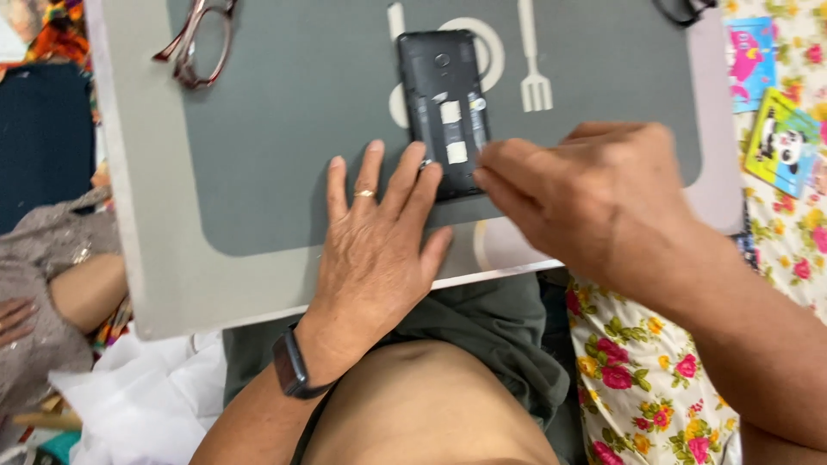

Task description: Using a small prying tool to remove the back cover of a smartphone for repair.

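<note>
At 9 o'clock of the view, a person in a grey embroidered garment (39, 258) sits beside the work area, with part of one hand at the frame edge. At 11 o'clock, a pair of red-framed spectacles (196, 43) lies on the lap tray (172, 284), which serves as the bench; the tray has a pale border and a grey centre panel printed with a white plate-and-fork symbol (534, 60).

The left hand (379, 241) lies flat on the tray with fingers spread wide and holding nothing. It wears a ring on one finger and a dark band (291, 366) at the wrist. Its fingertips touch the lower left edge of the phone, at 6 o'clock of the device.

The phone (444, 108) lies near the tray centre, back cover off, with the dark inner frame, camera lens and two small white labels exposed. Its long axis runs roughly 12 to 6 o'clock.

The right hand (594, 194) approaches from 4 o'clock. Its fingers are drawn narrow, with the tips at the lower right edge of the phone. Whether they pinch a small part cannot be told.

At 3 o'clock, a floral cloth (792, 232) carries two colourful picture cards (780, 138).
</note>
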